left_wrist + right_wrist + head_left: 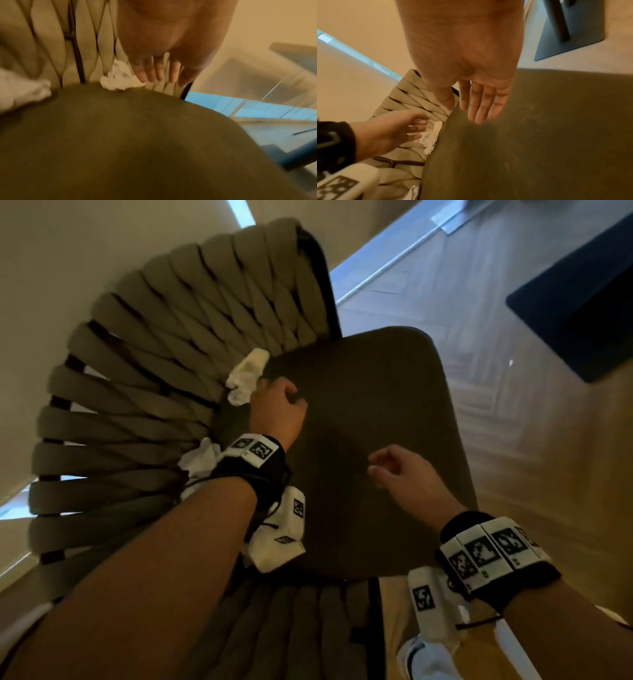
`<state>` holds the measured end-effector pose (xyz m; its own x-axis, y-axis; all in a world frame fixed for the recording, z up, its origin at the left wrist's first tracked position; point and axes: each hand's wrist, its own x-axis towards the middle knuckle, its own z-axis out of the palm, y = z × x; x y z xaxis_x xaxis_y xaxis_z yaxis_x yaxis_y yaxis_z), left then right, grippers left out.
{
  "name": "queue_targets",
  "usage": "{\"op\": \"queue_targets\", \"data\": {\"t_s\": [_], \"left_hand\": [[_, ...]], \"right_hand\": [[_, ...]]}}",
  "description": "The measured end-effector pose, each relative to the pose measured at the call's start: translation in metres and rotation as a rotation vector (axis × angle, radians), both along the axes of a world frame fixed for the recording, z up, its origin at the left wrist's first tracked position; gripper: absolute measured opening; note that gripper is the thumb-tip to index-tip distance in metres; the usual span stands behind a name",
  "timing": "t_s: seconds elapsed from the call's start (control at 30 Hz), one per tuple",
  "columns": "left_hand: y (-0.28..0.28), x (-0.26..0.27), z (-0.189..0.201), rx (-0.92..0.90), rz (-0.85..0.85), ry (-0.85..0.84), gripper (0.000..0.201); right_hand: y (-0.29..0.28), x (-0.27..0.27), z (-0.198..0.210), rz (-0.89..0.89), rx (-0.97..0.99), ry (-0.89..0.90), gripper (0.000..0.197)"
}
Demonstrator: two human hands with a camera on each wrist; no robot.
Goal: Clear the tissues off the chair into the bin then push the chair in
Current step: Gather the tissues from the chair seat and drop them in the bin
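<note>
The chair has a dark seat cushion [370,422] and a woven beige backrest [171,354]. One crumpled white tissue [246,376] lies in the seam between seat and backrest. My left hand [270,395] reaches to it with fingers stretched out; in the left wrist view its fingertips [154,77] are at the edge of that tissue [120,77] without closing on it. A second tissue [200,460] sits in the same seam, partly hidden by my left wrist. My right hand [380,474] hovers over the middle of the seat, relaxed and holding nothing. No bin is in view.
A dark flat base with a post [582,302] stands on the wooden floor [513,440] to the right of the chair. A pale wall [68,268] lies behind the backrest. My white shoe [421,655] is by the chair's near right corner.
</note>
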<state>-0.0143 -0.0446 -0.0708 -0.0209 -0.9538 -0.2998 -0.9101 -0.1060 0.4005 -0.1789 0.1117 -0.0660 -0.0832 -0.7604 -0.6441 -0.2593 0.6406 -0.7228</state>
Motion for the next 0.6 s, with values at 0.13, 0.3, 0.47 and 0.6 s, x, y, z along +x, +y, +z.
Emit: {"op": "queue_targets", "data": {"t_s": [0.13,0.3,0.47,0.6], "left_hand": [[-0.074,0.065,-0.033,-0.03,-0.052,-0.22,0.063],[-0.105,0.096,-0.076,0.108,-0.15,-0.147,0.062],[-0.096,0.098,-0.066,0.155,-0.206,0.029,0.037],[-0.058,0.085,-0.037,0.173,-0.311,0.149,0.017]], "right_hand": [[-0.04,0.036,-0.015,0.018,0.035,0.017,0.021],[-0.07,0.061,-0.026,0.045,0.059,0.02,0.015],[-0.101,0.078,-0.027,0.014,0.039,0.023,0.02],[-0.138,0.096,-0.024,-0.204,0.036,-0.127,0.053]]}}
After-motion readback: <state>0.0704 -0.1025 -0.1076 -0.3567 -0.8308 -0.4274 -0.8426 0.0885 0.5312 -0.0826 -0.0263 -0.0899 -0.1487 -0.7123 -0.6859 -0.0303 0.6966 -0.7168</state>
